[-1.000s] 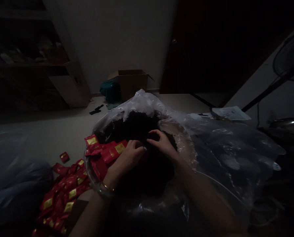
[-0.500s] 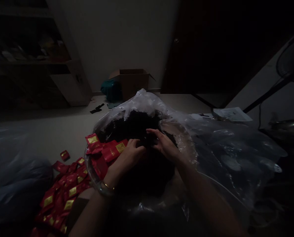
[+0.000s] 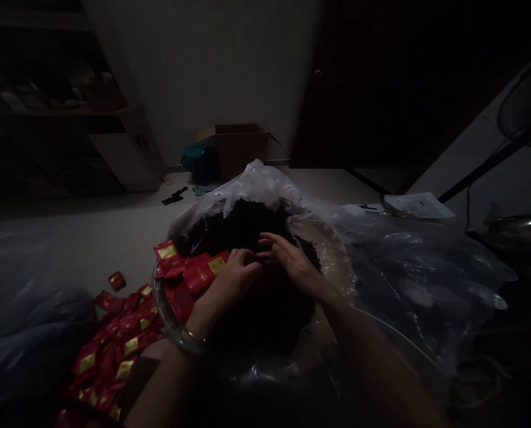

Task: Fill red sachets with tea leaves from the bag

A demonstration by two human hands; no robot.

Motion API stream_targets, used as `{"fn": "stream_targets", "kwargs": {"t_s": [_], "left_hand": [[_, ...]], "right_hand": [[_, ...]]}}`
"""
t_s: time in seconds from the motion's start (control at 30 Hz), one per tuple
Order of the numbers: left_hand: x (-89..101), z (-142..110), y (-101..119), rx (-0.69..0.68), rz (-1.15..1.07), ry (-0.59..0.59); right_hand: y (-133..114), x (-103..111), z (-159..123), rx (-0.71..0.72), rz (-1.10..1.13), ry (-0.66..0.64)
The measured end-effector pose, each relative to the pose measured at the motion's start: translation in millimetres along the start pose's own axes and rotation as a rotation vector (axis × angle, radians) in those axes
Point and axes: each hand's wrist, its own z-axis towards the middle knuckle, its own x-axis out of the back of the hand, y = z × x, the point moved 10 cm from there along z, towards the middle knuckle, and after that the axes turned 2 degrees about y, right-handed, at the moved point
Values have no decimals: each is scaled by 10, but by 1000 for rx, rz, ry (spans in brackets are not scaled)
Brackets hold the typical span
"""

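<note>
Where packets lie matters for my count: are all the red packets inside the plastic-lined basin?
No, several red packets lie in the basin, but many more are piled outside it.

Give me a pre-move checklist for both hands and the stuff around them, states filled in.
1. Left hand over the dark loose material: ok, fingers curled.
2. Right hand alongside: ok, its fingertips are close to the left hand; contact cannot be made out.
3. Anything held in the fingers: cannot tell, too dark.
4. Clear plastic off the middle of the material: ok, it stands up around the far edge.
5. Red packets near the left hand: ok, they lie just beside it.
6. All packets gathered together: not ok, a lone packet lies apart from the pile of packets.
</note>
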Motion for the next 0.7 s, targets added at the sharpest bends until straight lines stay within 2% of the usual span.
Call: {"fn": "stream_targets", "kwargs": {"t_s": [0.07, 0.13, 0.23, 0.3, 0.4, 0.47, 0.53, 0.63, 0.7], "left_hand": [[26, 5, 31, -50, 64, 10], [38, 1, 79, -112, 119, 12], [-11, -19, 137, -181, 135, -17], [-56, -23, 122, -163, 62, -19], [-87, -10, 31, -67, -85, 44], [-76, -2, -39, -3, -155, 106], [-90, 3, -146, 96, -274, 124], [-246, -14, -302, 291, -485, 12], [-392, -49, -324, 392, -584, -114]], "right_hand": [[-40, 10, -2, 51, -223, -11], [-23, -77, -17, 67, -440, -111], [82, -221, -49, 48, -628, -262], [164, -276, -51, 29, -703, -312], [243, -330, -32, 32, -710, -365], [234, -303, -2, 58, -660, -351], [205, -183, 44, 70, -626, -269], [154, 48, 90, 72, -595, -117], [136, 128, 95, 69, -549, -83]]}}
